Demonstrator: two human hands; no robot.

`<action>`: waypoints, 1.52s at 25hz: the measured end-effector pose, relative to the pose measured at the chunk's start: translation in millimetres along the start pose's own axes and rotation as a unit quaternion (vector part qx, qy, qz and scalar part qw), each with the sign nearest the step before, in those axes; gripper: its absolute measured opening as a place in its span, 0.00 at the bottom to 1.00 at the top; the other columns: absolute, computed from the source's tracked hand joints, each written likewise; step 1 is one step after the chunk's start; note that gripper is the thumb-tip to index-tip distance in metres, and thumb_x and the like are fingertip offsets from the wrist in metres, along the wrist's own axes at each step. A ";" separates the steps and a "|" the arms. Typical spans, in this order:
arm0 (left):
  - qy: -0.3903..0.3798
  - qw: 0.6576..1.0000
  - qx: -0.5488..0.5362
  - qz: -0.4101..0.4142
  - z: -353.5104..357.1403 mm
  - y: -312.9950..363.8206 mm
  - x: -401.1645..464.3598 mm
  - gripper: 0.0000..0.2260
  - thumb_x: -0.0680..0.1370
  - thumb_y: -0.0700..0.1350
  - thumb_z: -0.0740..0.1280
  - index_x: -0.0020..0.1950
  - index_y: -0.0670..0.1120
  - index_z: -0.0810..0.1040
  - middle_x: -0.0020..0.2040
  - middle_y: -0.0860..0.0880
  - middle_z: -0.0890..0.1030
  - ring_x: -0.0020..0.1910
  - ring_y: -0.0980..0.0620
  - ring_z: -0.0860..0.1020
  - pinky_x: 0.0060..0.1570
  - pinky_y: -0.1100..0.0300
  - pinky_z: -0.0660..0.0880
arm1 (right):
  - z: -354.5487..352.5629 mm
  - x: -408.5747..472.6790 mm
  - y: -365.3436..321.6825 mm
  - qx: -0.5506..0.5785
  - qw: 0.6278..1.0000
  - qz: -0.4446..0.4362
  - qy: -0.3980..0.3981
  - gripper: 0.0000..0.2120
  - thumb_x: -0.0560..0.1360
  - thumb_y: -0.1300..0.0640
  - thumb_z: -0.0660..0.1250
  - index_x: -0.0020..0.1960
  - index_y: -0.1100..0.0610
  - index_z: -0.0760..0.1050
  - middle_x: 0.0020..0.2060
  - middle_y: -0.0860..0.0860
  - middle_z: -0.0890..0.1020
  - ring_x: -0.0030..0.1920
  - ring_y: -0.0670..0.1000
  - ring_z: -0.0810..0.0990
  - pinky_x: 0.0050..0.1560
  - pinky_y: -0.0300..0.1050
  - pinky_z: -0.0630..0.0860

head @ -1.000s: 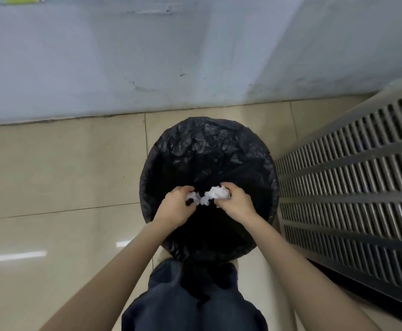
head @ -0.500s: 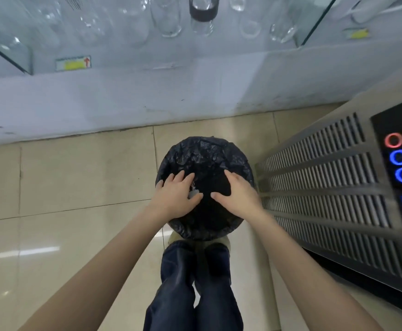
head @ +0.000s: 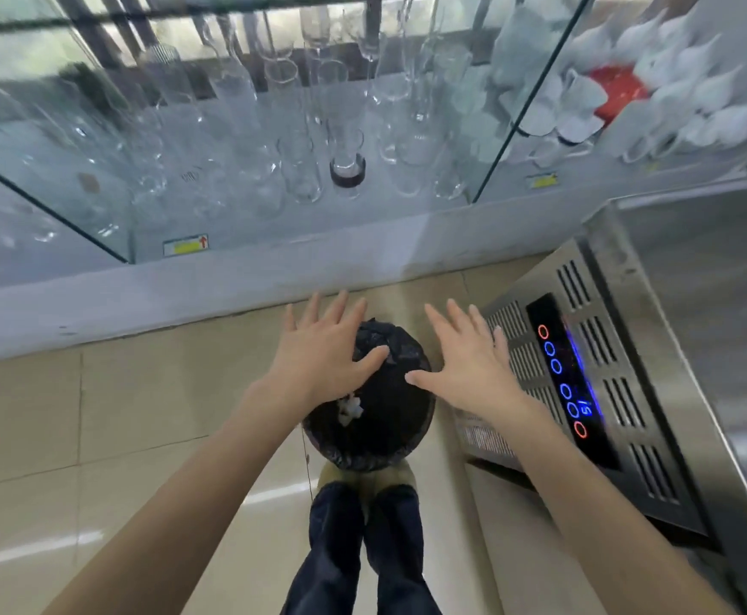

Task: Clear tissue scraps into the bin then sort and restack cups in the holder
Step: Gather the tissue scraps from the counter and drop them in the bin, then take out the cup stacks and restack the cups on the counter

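Note:
A round bin lined with a black bag (head: 389, 454) stands on the tiled floor in front of my feet. White tissue scraps (head: 350, 408) lie inside it near its left side. My left hand (head: 325, 348) hovers above the bin's far left rim with fingers spread and holds nothing. To its right, my right hand (head: 469, 357) is also spread flat and empty, above the bin's right edge. White cups (head: 580, 104) stand behind glass at the upper right.
A glass-fronted cabinet (head: 274, 139) with several clear glasses runs along the far wall. A steel machine with vents and a lit blue and red button panel (head: 562, 379) stands close on the right. Beige floor tiles (head: 74, 415) stretch to the left.
Both hands let go of the tissue scraps, which now lie in the bin. The hands have opened, spread and risen away from the bin. The view has lifted toward the cabinet.

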State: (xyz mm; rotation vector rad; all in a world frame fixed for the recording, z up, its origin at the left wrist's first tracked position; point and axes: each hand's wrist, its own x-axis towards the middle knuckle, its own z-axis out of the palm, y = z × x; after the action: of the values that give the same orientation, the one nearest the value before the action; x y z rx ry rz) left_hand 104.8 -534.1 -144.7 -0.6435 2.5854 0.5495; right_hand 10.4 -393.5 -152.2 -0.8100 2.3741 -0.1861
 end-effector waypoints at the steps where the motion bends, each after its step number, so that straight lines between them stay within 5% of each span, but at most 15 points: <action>1: 0.011 1.000 0.006 0.006 -14.8 5.0 -7.6 0.30 0.75 0.61 0.53 0.73 0.52 0.47 0.77 0.48 0.50 0.76 0.43 0.46 0.72 0.41 0.44 | -13.5 -8.8 -3.6 -0.003 1.000 -0.003 0.008 0.40 0.71 0.43 0.65 0.73 0.46 0.44 0.76 0.51 0.44 0.75 0.55 0.39 0.73 0.58 0.39; 15: 0.108 0.982 0.064 0.142 -162.1 76.7 -65.9 0.30 0.75 0.63 0.51 0.73 0.53 0.47 0.77 0.48 0.48 0.76 0.46 0.46 0.73 0.44 0.42 | -151.3 -124.6 -16.9 0.039 0.982 0.048 0.176 0.39 0.72 0.44 0.64 0.74 0.49 0.45 0.76 0.52 0.46 0.76 0.55 0.42 0.74 0.56 0.43; 21: 0.169 0.949 0.055 0.261 -188.8 142.6 -87.4 0.39 0.63 0.67 0.42 0.73 0.53 0.51 0.76 0.49 0.56 0.75 0.48 0.54 0.73 0.47 0.48 | -183.6 -184.1 6.5 0.075 0.953 0.088 0.280 0.38 0.72 0.44 0.64 0.74 0.49 0.47 0.76 0.52 0.50 0.76 0.54 0.44 0.74 0.55 0.44; 27: 0.203 0.914 0.080 0.342 -186.1 220.1 -114.9 0.42 0.60 0.67 0.40 0.71 0.52 0.58 0.73 0.49 0.63 0.72 0.49 0.61 0.71 0.49 0.55 | -191.8 -250.5 56.8 0.084 0.921 0.153 0.348 0.36 0.72 0.43 0.63 0.73 0.49 0.48 0.76 0.52 0.51 0.76 0.54 0.46 0.75 0.54 0.44; 31: 0.191 0.896 0.084 0.393 -168.9 291.3 -137.0 0.32 0.70 0.65 0.52 0.71 0.51 0.59 0.73 0.49 0.63 0.72 0.48 0.62 0.71 0.48 0.55 | -188.3 -309.1 106.7 0.096 0.902 0.185 0.378 0.35 0.73 0.44 0.63 0.73 0.49 0.49 0.76 0.52 0.52 0.76 0.53 0.48 0.75 0.52 0.46; 38: 0.146 0.856 0.096 0.487 -112.4 420.3 -180.5 0.28 0.75 0.59 0.57 0.72 0.51 0.57 0.74 0.48 0.61 0.73 0.48 0.60 0.72 0.50 0.56 | -174.9 -410.7 209.1 0.119 0.862 0.256 0.420 0.35 0.73 0.44 0.63 0.73 0.49 0.49 0.76 0.52 0.52 0.75 0.53 0.49 0.74 0.50 0.47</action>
State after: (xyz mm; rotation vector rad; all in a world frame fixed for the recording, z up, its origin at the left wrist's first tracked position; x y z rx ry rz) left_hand 1.4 -181.1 149.4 0.7879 3.0686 0.4745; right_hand 55.8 7.2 131.4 0.1048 3.1764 -0.7093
